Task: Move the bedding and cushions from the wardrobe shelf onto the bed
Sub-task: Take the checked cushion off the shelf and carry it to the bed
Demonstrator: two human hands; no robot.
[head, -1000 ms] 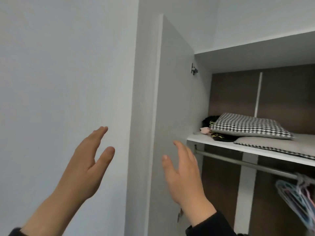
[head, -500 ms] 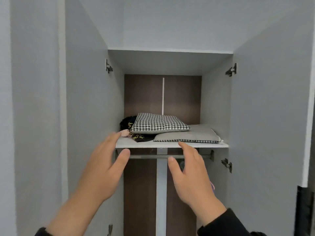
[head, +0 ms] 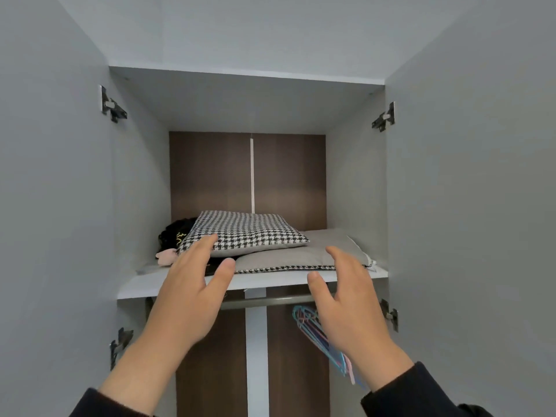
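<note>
A black-and-white houndstooth cushion point(head: 246, 233) lies on top of a flat grey cushion point(head: 304, 257) with a houndstooth edge, both on the white wardrobe shelf point(head: 144, 285). A black item with yellow marks and a pink part point(head: 173, 237) sits behind them at the left. My left hand point(head: 192, 293) is raised, fingers apart, its fingertips at the front left corner of the houndstooth cushion. My right hand point(head: 346, 296) is open in front of the grey cushion's right end, holding nothing.
Both grey wardrobe doors point(head: 54, 206) stand open at either side, with metal hinges point(head: 111, 105) on the walls. Under the shelf runs a hanging rail point(head: 264, 300) with several coloured hangers point(head: 319, 335) behind my right hand.
The view swung from the wall and left door to face the open wardrobe straight on. Both hands rose and moved forward to the cushions on the shelf.
</note>
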